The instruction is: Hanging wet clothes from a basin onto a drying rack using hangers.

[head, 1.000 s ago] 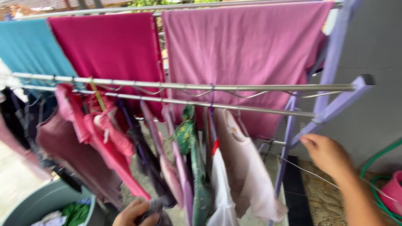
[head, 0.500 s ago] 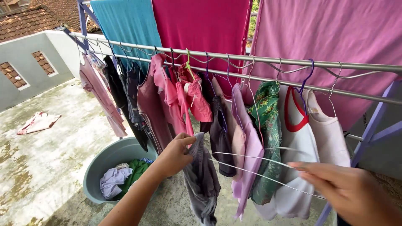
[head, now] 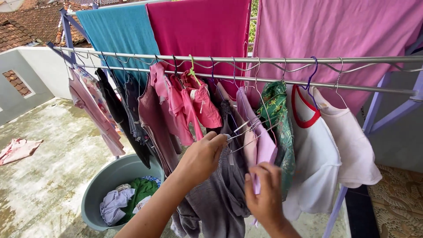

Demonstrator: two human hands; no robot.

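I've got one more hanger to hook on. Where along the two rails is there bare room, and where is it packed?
The silver rails are bare right of the cream shirt, up to the lilac frame post. From the teal towel to that shirt, hangers crowd together. The left hand and right hand work a grey garment mid-rack.

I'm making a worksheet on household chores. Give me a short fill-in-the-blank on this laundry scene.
1. The left hand and right hand work a ____ garment onto a wire hanger.
2. The round basin on the floor holds a white, a blue and a ____ piece of laundry.
3. The white shirt on the rack has a ____ collar.

Missing words: grey; green; red
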